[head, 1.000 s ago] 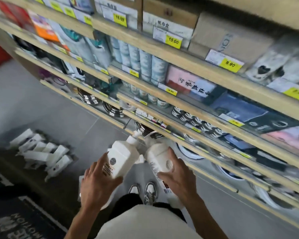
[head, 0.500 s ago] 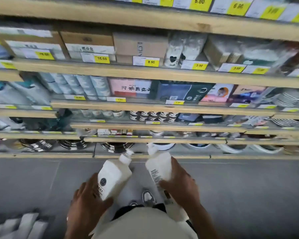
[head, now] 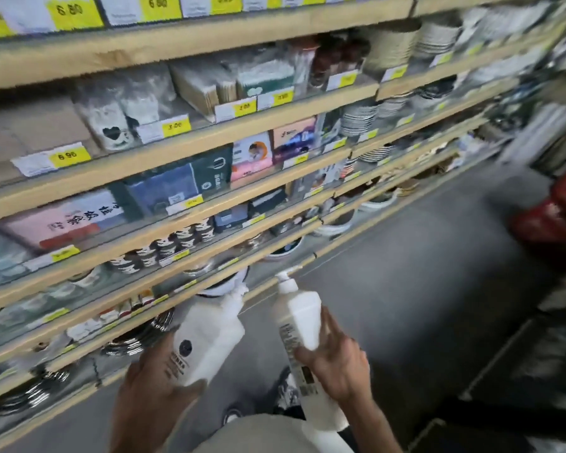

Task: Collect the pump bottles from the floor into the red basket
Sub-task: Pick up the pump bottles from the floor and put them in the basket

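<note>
**Two bottles in hand, basket in sight**

Near: your left hand curls round a squat white plastic pump bottle. Your right hand grips a taller white pump bottle. Both bottles are well short of the basket.

Far: the blurred red basket has newly swung into view. You're likely carrying the bottles to it.

Flat indoor light, soft shadows, motion blur esp. right side, shelves bowed by wide-angle lens
</note>
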Available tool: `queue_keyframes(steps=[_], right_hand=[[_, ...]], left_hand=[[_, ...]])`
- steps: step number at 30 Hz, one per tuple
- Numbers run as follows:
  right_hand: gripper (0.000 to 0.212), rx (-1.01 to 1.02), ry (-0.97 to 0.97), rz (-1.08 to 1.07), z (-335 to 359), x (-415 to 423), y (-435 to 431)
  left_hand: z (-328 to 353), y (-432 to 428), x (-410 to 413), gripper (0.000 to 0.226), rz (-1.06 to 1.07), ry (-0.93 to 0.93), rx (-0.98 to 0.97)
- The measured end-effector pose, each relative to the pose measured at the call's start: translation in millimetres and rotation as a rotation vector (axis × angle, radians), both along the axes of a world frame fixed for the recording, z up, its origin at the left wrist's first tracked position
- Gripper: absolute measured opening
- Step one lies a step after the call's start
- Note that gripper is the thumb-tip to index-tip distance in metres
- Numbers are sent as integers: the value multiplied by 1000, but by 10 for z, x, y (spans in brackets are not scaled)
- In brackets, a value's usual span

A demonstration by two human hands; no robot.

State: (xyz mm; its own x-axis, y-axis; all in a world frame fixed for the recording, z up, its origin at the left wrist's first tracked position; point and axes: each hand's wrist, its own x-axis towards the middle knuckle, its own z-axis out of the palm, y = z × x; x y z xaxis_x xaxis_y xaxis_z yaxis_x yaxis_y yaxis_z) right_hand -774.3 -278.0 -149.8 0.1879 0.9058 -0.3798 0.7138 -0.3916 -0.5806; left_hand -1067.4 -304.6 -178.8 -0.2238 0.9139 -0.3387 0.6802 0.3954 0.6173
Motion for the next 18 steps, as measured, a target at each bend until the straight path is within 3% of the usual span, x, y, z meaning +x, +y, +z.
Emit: queue_keyframes(steps=[10,15,18], right_hand=[[96,-30,-5,-360,-68,828,5],[99,-50,21,-508,22,1203,-88],[98,-45,49,-625,27,1352,-137]], left_hand=[[-68,916,896,108,-301,-127,58],[5,1216,1352,87,-395,-194,84],[-14,1398,1528,97,-470,-201,29]])
